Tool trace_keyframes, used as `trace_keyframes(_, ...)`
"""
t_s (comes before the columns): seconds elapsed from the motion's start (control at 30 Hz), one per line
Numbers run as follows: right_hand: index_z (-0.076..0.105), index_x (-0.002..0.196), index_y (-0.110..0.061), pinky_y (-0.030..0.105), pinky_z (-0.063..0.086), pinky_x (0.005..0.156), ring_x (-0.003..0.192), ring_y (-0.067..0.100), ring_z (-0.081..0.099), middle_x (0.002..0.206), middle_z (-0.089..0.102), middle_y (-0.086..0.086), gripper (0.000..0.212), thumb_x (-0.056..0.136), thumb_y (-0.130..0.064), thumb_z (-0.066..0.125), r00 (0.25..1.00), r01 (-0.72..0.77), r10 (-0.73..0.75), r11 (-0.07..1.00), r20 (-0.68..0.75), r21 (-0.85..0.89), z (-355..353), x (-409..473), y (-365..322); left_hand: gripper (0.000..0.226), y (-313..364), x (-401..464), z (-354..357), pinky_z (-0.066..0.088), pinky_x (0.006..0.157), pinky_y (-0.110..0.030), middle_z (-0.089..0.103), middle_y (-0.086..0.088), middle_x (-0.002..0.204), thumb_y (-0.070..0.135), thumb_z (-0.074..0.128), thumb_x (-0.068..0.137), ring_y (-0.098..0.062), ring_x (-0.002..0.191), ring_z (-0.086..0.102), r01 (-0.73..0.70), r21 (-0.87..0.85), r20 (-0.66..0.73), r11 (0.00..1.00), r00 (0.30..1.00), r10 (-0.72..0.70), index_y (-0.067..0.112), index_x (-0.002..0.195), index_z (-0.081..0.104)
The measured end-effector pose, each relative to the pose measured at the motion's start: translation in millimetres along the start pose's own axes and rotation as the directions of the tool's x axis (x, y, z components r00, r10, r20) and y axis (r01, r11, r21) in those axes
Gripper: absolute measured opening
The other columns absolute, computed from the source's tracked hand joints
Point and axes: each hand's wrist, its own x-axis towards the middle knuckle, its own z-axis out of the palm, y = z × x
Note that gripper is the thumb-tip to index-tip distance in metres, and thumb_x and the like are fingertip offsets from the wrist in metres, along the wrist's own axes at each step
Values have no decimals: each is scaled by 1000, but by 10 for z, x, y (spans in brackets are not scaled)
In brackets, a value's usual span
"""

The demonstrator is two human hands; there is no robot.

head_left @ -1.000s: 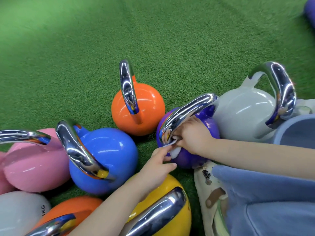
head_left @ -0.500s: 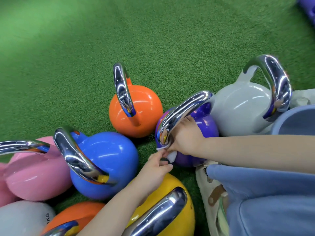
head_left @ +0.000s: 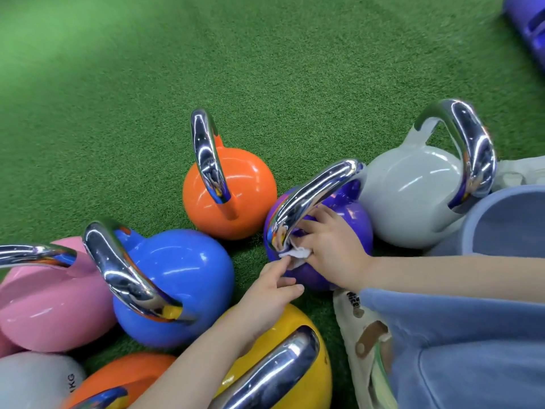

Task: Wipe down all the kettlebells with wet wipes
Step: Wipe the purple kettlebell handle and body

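A purple kettlebell [head_left: 351, 219] with a chrome handle [head_left: 312, 196] stands on the green turf at centre right. My right hand [head_left: 333, 246] holds a crumpled white wet wipe [head_left: 295, 255] against the lower end of that handle, where it meets the purple body. My left hand [head_left: 271, 290] reaches in from below, its fingertips pinching the lower edge of the wipe. Around it stand an orange kettlebell [head_left: 244, 184], a blue one [head_left: 182, 278], a grey one [head_left: 413, 196], a yellow one [head_left: 295, 349] and a pink one [head_left: 50, 302].
More kettlebells crowd the lower left: a white one [head_left: 32, 379] and a second orange one [head_left: 126, 376]. My blue-clad knee [head_left: 460, 343] and a cream shoe [head_left: 362, 335] fill the lower right. Open turf [head_left: 265, 69] stretches beyond. A purple object [head_left: 528, 22] lies at the top right.
My left hand has moved up from the yellow kettlebell to the wipe and now pinches its edge. My right hand stays at the purple kettlebell's handle base.
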Motion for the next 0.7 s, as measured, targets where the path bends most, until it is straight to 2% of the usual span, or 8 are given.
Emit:
trace_keyframes(0.13,72,99,-11,46,50,92,103,32,59,107,67,7,41,71,-36,55,984,-36,59,991,170,-130,-7,-138,-97,57,-4,0,16,40,92,-20,30,-1,134,1,49,92,-9,111,44,-5,-12,6,1000,1000,5,16,143,28)
trace_keyframes(0.23,65,115,-7,46,46,97,113,32,58,121,63,11,70,52,-35,74,967,-72,108,985,229,-160,-38,-243,-194,59,21,10,56,38,94,-20,29,1,130,7,55,90,-9,111,42,6,-21,21,1000,1000,-5,16,142,29)
trace_keyframes(0.33,66,113,-7,45,43,99,112,32,55,116,63,13,72,47,-37,70,970,-91,135,972,200,-216,-35,-175,-184,84,44,35,102,37,95,-21,27,2,127,25,57,69,-9,111,41,29,-5,33,1000,999,-29,16,145,23)
trace_keyframes(0.4,69,97,-11,45,41,97,104,32,53,102,65,14,57,49,-40,68,972,-87,140,961,189,-262,-60,-45,-167,84,53,49,125,37,96,-22,28,-1,130,25,58,70,-14,115,42,30,11,35,999,999,-30,17,145,22)
trace_keyframes(0.47,68,82,-11,42,41,88,88,31,54,86,64,13,40,54,-40,70,970,-35,107,950,218,-310,-127,46,-173,74,52,43,125,37,100,-26,31,-3,130,28,55,65,-16,117,44,22,7,26,1000,999,-23,21,136,34)
trace_keyframes(0.57,70,76,-8,30,40,55,62,27,56,72,61,10,39,46,-31,80,957,28,60,955,285,-295,-198,26,-195,41,14,25,107,38,99,-27,35,-2,125,24,58,70,-12,107,45,18,-39,28,999,999,-17,26,109,46)
trace_keyframes(0.63,64,109,2,29,32,51,67,25,60,83,62,11,61,60,-32,77,923,32,71,966,379,-258,-241,-42,-251,41,-54,37,97,40,92,-21,38,-8,127,25,54,64,-13,105,48,8,-45,42,999,999,-6,16,104,52)
trace_keyframes(0.7,17,145,5,31,34,60,93,24,59,115,53,10,77,88,-32,54,878,38,80,972,473,-234,-236,-133,-302,47,-114,56,100,41,79,-9,38,-12,128,23,51,61,-13,104,51,3,-64,56,998,998,0,7,106,51)
